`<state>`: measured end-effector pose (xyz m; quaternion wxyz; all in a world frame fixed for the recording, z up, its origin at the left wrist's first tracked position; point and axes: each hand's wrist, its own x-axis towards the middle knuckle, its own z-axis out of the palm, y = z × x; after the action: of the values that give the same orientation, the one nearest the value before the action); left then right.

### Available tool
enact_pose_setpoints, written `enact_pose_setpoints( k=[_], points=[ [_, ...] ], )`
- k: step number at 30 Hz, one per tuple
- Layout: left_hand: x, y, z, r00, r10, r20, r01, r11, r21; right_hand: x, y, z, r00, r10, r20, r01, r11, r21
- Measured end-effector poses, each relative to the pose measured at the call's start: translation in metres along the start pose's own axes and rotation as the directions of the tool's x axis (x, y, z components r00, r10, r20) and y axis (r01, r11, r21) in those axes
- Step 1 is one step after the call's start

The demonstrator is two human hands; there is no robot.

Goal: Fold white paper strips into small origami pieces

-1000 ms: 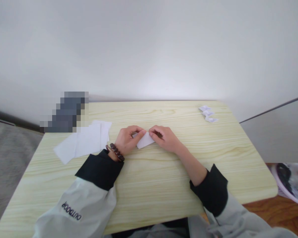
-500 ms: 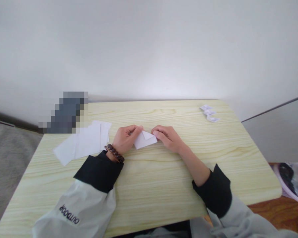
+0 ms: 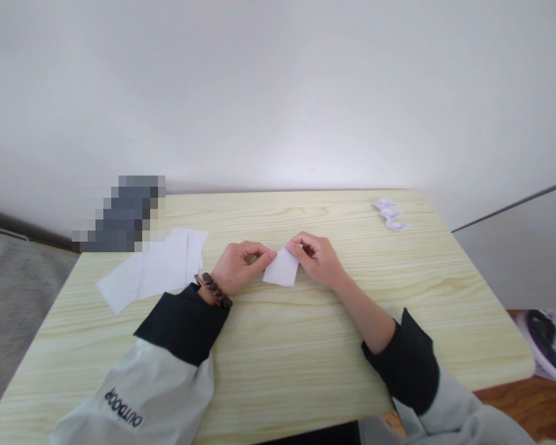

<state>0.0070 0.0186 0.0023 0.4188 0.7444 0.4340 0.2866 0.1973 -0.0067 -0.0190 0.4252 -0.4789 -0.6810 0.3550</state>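
Observation:
A small piece of white paper (image 3: 282, 270) is held just above the middle of the table, its plain face toward me. My left hand (image 3: 241, 267) pinches its left edge between thumb and fingers. On the upper right corner, my right hand (image 3: 315, 259) has closed thumb and forefinger. The back of the paper and any folds there are hidden. Left of my hands lie several overlapping white paper sheets (image 3: 163, 269). Three small folded white paper pieces (image 3: 390, 214) sit in a row at the far right.
The pale wood-grain table (image 3: 296, 364) stands against a white wall (image 3: 278, 93). A dark pixelated object (image 3: 125, 216) lies at the table's back left corner. Beyond the right edge, a pinkish basin (image 3: 544, 352) with blurred contents sits near the brown floor.
The paper has been turned: its triangular flap showed before, and now a plain, narrower face shows. Both hands keep pinching it, the left one shifted slightly to the right.

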Motion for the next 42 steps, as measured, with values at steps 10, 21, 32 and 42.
enact_pose_setpoints(
  k=[10,21,32,42],
  points=[
    [0.0022,-0.0038,0.0002,0.976,-0.137,-0.169,0.117,0.986,-0.119,-0.0039,0.0020,0.0005,0.997,-0.054,-0.054,0.055,0.998,0.021],
    [0.0050,-0.0065,0.0014,0.960,-0.275,-0.047,0.217,0.841,-0.495,-0.0008,0.0085,0.0023,0.920,-0.392,0.002,0.373,0.874,-0.312],
    [0.0046,-0.0088,0.0019,0.979,-0.202,-0.005,0.174,0.853,-0.491,0.0014,0.0096,0.0006,0.906,-0.418,-0.059,0.396,0.890,-0.226],
    [0.0018,-0.0082,-0.0012,0.978,-0.164,0.125,0.202,0.886,-0.417,0.0022,0.0043,-0.0009,0.949,-0.305,-0.080,0.305,0.952,-0.017]
  ],
)
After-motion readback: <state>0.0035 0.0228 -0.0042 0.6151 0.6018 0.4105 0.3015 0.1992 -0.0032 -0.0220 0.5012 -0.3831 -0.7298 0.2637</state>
